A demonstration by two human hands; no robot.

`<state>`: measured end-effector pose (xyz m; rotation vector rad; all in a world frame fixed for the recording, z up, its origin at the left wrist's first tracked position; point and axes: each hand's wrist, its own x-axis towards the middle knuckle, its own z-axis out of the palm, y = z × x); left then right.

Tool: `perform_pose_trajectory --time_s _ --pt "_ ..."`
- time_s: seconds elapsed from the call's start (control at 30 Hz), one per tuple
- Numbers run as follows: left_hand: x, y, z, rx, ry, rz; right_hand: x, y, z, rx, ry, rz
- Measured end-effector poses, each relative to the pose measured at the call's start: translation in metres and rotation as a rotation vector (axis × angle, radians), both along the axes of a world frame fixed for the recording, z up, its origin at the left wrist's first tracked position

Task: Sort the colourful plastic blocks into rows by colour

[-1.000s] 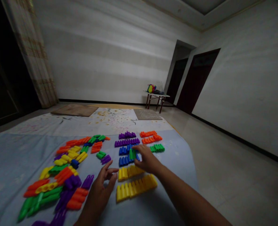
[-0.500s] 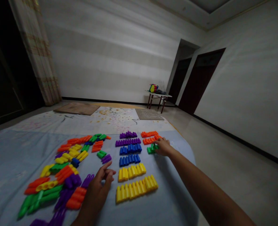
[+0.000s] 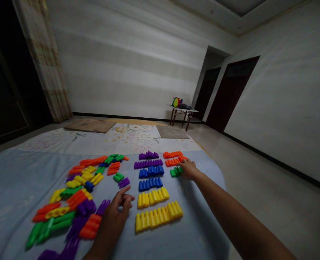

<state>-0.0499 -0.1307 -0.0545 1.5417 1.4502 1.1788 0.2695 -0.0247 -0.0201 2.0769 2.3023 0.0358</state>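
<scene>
My right hand (image 3: 188, 169) reaches to the far right of the cloth, its fingers closed at the right end of a short row of green bullet-shaped toy blocks (image 3: 175, 172). The fingers hide part of that end. Behind them lie two rows of orange toy blocks (image 3: 173, 154). My left hand (image 3: 119, 206) hovers low with bent, parted fingers and holds nothing. It is between a mixed pile and the yellow toy blocks (image 3: 159, 217), which form two rows. Farther back are rows of blue toy blocks (image 3: 150, 184) and purple toy blocks (image 3: 148, 164).
On the left spreads a loose pile of mixed toy blocks, with green blocks (image 3: 51, 225) and orange blocks (image 3: 90, 226) at its near side. A light blue and floral cloth (image 3: 197, 216) covers the surface. Two mats (image 3: 90, 125) lie at its far edge. A small table (image 3: 183, 108) stands beyond.
The view has shifted very slightly. My right hand stays at the green toy blocks and my left hand keeps its place; no block has visibly moved.
</scene>
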Motion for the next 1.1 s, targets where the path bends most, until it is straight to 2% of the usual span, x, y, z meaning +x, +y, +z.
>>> perform_pose_trajectory --time_s 0.2,0.33,0.4,0.5,0.6,0.73,0.87,1.0,1.1 --pt "0.002 -0.007 0.002 0.02 -0.009 -0.001 -0.009 -0.013 0.006 0.074 0.066 0.034" --pt "0.002 -0.009 0.005 0.04 -0.004 -0.006 -0.019 -0.033 0.003 0.365 0.428 0.082" --pt "0.001 -0.009 0.005 0.05 0.002 -0.003 -0.024 -0.048 -0.006 0.418 0.64 0.102" --pt "0.001 -0.009 0.005 0.07 -0.007 -0.016 -0.027 -0.068 -0.026 0.369 0.887 -0.022" --pt "0.001 -0.01 0.004 0.078 -0.008 -0.03 -0.024 -0.08 -0.046 0.3 1.028 -0.121" --pt "0.001 -0.011 0.004 0.059 0.027 -0.043 -0.02 -0.084 -0.064 0.317 1.062 -0.201" --pt "0.001 -0.011 0.004 0.066 0.06 -0.037 -0.021 -0.086 -0.073 0.306 1.002 -0.21" --pt "0.002 -0.014 0.008 0.072 0.143 -0.05 -0.024 -0.088 -0.072 0.311 0.911 -0.168" --pt "0.003 -0.016 0.011 0.079 0.231 -0.087 -0.031 -0.087 -0.06 0.334 0.897 -0.118"
